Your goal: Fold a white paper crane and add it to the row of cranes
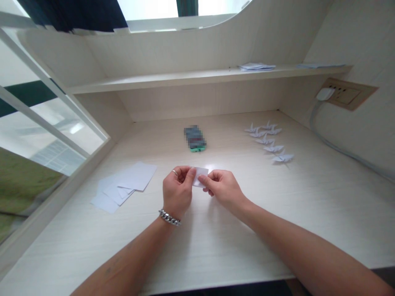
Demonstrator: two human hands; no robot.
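Between my two hands is a small piece of folded white paper (200,172), held just above the desk. My left hand (179,187), with a ring and a chain bracelet at the wrist, pinches the paper's left side between thumb and fingers. On the other side, my right hand (224,187) grips the lower right edge, its thumb lying on top. The fingers behind the paper are partly hidden. Loose white paper sheets (137,176) lie overlapping to the left of my hands. Several folded white paper cranes (274,149) stand in a group at the right back.
A phone-like object (197,149) with a green edge, mostly blurred out, lies behind my hands on the pale desk (234,250). Paper stacks (256,66) rest on the shelf (185,80) above. At right, a plug with a grey cable (333,148) sits in the wall socket (352,96).
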